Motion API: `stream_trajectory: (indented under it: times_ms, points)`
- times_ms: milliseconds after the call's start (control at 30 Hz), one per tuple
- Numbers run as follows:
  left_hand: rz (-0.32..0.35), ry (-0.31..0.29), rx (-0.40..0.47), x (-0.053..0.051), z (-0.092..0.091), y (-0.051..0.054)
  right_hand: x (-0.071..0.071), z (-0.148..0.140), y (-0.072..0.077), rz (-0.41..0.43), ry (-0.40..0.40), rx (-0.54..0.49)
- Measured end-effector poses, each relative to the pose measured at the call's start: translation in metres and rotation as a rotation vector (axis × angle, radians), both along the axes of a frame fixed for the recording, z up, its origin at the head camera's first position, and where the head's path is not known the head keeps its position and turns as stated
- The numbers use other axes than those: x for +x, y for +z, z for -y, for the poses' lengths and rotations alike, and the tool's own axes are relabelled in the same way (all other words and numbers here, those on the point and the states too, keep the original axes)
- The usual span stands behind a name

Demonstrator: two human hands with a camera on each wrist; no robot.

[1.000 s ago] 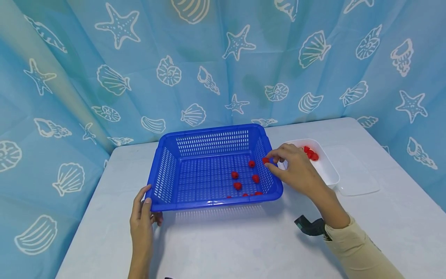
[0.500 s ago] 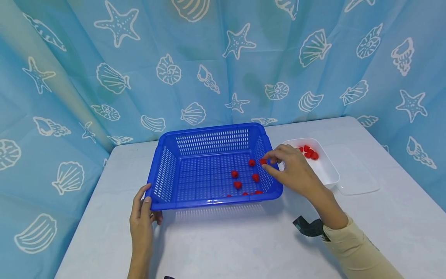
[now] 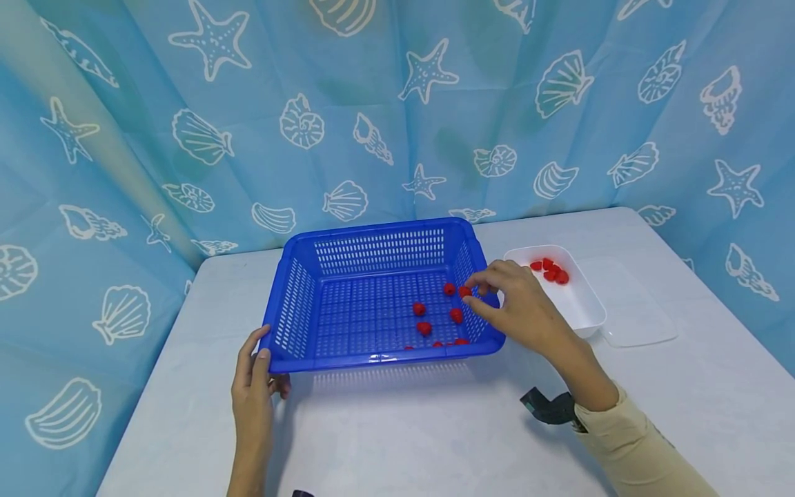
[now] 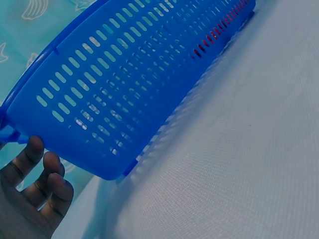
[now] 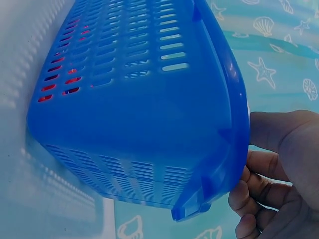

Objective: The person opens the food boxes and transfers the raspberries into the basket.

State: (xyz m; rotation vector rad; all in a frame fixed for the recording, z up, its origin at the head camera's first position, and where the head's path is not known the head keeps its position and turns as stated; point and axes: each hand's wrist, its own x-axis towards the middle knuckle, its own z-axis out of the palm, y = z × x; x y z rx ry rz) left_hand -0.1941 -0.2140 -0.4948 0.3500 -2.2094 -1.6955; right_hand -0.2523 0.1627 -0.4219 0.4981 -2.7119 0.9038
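A blue plastic basket [image 3: 373, 360] with slotted walls stands on the table, with several red raspberries [image 3: 424, 328] inside, mostly toward its right half. My left hand [image 3: 251, 393] holds the basket's near left corner; in the left wrist view its fingers [image 4: 60, 191] show below the rim. Over the right rim, my right hand [image 3: 522, 304] pinches one raspberry [image 3: 465, 293] between thumb and index finger, just inside the basket wall. The right wrist view shows that hand [image 5: 284, 174] beside the rim, the pinched raspberry hidden behind the basket.
Right of the basket stands a white container [image 3: 584, 310] holding several more raspberries [image 3: 550, 270]. A clear flat lid [image 3: 640, 310] lies beside it. A blue curtain [image 3: 385, 90] with shell and starfish prints hangs behind the white-covered table [image 3: 397, 435].
My right hand has shifted slightly left and down, carrying the raspberry from the right rim to just inside the basket. The left hand stays on its corner.
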Motion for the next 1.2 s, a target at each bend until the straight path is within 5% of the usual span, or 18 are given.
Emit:
stream_trajectory:
  times_ms: [600, 1200]
  points:
    - [0.002, -0.001, -0.022, -0.001, 0.0, 0.0, 0.001, 0.003, -0.001, -0.028, 0.015, 0.007]
    - [0.019, 0.003, -0.02, 0.0, -0.001, 0.001, -0.009, -0.017, -0.003, 0.001, -0.061, 0.001]
